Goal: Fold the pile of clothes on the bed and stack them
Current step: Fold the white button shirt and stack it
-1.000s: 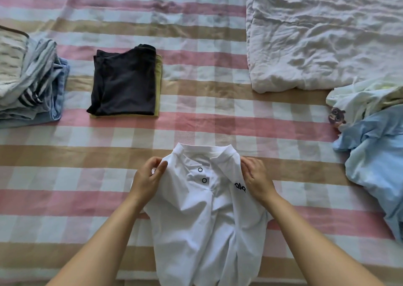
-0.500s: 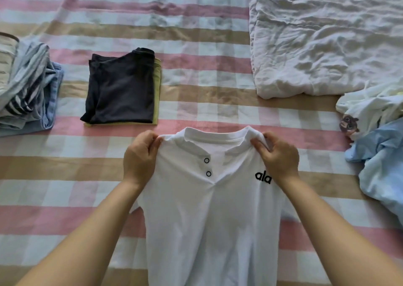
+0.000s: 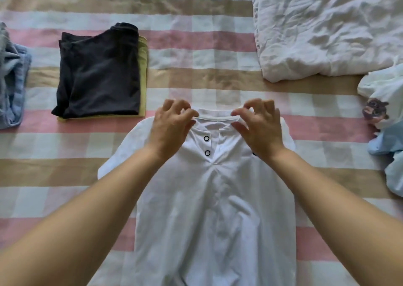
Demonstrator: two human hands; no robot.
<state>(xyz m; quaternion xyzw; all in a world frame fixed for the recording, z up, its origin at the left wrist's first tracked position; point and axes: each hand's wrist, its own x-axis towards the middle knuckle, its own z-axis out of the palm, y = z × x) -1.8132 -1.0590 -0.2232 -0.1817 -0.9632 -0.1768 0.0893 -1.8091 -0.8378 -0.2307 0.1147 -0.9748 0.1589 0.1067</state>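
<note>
Shirt (image 3: 213,209), white with two dark snaps, lies flat, front up, on the striped bed (image 3: 196,78), its collar away from the person. The left hand (image 3: 172,131) has its grip pinched on the collar's left end; the right hand (image 3: 260,131) pinches the right end between thumb and forefinger. A folded black top (image 3: 98,74) lies on a yellow-green top (image 3: 143,67) at upper left. A white blanket (image 3: 327,28) lies upper right, a pile (image 3: 390,133) of unfolded pale clothes at the right edge.
</note>
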